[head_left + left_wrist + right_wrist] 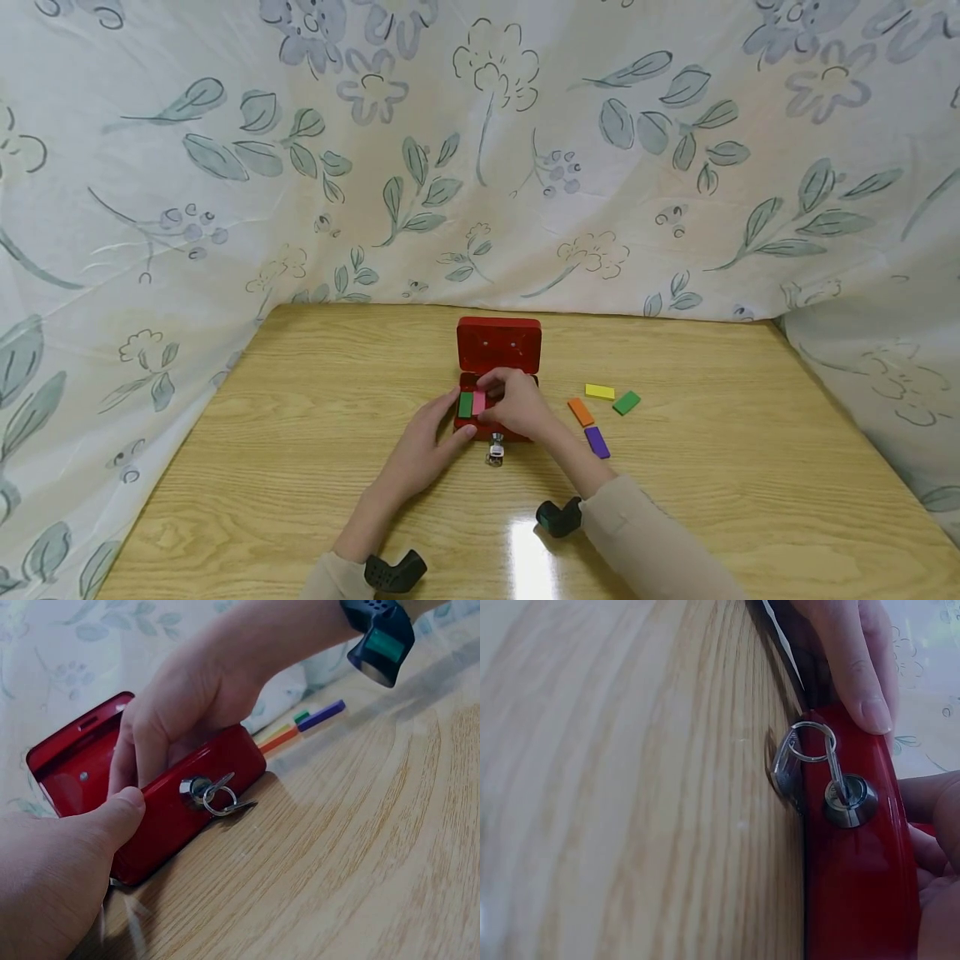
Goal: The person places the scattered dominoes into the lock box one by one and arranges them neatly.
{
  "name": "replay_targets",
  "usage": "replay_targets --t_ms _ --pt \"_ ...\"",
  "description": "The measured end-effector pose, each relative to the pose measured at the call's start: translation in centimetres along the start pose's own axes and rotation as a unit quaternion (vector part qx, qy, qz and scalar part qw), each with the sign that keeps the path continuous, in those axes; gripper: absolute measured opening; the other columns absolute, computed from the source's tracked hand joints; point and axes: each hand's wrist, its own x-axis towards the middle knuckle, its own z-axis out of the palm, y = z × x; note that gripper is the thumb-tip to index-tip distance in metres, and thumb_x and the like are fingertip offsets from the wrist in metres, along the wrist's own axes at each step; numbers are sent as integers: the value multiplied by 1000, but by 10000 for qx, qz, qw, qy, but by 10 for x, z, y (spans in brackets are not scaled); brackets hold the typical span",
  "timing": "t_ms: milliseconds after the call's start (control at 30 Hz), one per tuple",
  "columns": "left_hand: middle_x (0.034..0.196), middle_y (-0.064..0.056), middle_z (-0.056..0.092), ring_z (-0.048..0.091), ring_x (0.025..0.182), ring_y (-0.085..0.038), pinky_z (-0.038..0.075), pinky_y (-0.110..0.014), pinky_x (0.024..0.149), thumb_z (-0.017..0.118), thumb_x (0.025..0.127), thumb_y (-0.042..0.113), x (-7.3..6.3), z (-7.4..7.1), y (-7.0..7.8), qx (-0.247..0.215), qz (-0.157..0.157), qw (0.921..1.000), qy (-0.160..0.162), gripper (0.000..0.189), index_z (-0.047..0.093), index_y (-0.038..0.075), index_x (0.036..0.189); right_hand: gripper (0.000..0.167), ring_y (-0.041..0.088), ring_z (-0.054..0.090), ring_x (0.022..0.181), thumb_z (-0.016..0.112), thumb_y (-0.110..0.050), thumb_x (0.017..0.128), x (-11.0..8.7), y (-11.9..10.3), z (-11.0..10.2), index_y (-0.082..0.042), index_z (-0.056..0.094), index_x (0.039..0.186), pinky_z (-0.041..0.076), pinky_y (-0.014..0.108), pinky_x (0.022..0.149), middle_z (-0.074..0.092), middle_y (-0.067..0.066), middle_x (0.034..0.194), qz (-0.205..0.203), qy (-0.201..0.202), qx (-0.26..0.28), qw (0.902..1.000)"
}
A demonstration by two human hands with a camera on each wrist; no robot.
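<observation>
A small red metal cash box [498, 346] stands with its lid up at the middle of the table. My left hand [423, 450] holds the box by its left side, thumb [124, 814] over the front edge. My right hand [517, 404] reaches down into the box, thumb and fingertips at the two ends of a pink block [479, 402]. Beside it inside lies a green block [466, 405]. From the left wrist, the right fingertips are hidden behind the box's front wall. A key [836, 769] sits in the front lock, with a ring and second key hanging from it.
To the right of the box lie a yellow block [600, 392], another green block [627, 402], an orange block [581, 412] and a purple block [597, 442]. The wooden table [300, 467] ends at a floral cloth [420, 183] behind.
</observation>
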Motion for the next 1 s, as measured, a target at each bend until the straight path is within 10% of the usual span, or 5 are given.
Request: replay_targets --t_ms 1000 --pt "153 0 44 36 142 -22 33 -46 115 61 96 54 -1 1 0 30 -21 10000 -2 74 37 17 156 39 21 63 82 85 3 74 -2 0 5 0 70 109 56 32 74 70 9 102 -360 25 -396 9986"
